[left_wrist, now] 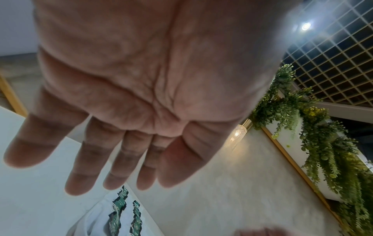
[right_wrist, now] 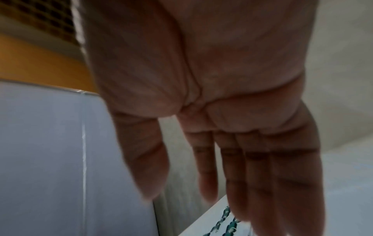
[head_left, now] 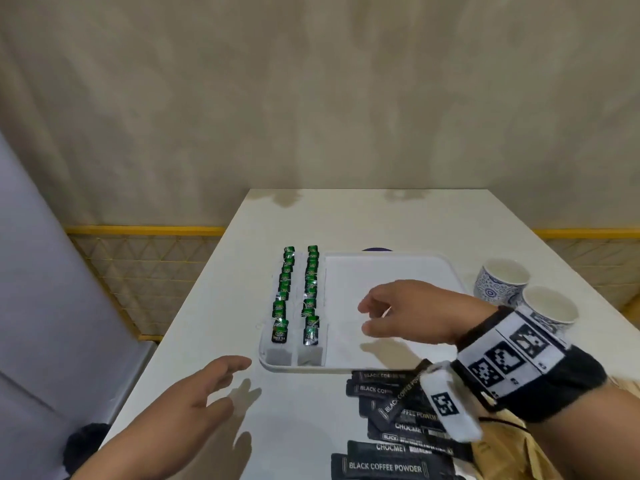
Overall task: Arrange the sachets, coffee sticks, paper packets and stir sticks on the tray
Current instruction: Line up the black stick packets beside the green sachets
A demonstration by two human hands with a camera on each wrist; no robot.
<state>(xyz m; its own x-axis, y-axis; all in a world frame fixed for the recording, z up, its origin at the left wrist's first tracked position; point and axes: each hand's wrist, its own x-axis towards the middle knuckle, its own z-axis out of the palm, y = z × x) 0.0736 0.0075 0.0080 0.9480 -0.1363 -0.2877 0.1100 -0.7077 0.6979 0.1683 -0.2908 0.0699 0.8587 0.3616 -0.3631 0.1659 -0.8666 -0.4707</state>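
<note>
A white tray (head_left: 381, 268) lies on the white table, and two rows of green tea sachets (head_left: 311, 289) fill its left side. My right hand (head_left: 391, 313) hovers over the tray's bare middle, fingers relaxed and holding nothing; the right wrist view shows that hand (right_wrist: 222, 159) with straight fingers above the sachets (right_wrist: 226, 223). My left hand (head_left: 214, 379) floats open over the table, left of the tray's front corner. Its palm (left_wrist: 141, 95) fills the left wrist view, with the sachets (left_wrist: 119, 206) beyond it. Black coffee sticks (head_left: 384, 467) lie piled in front of the tray. Brown paper packets (head_left: 502, 459) show under my right forearm.
Two blue-patterned paper cups (head_left: 502, 278) (head_left: 550, 308) stand right of the tray. A dark blue object (head_left: 377, 250) peeks out behind the tray's far rim. A grey partition stands at the left, past the table edge.
</note>
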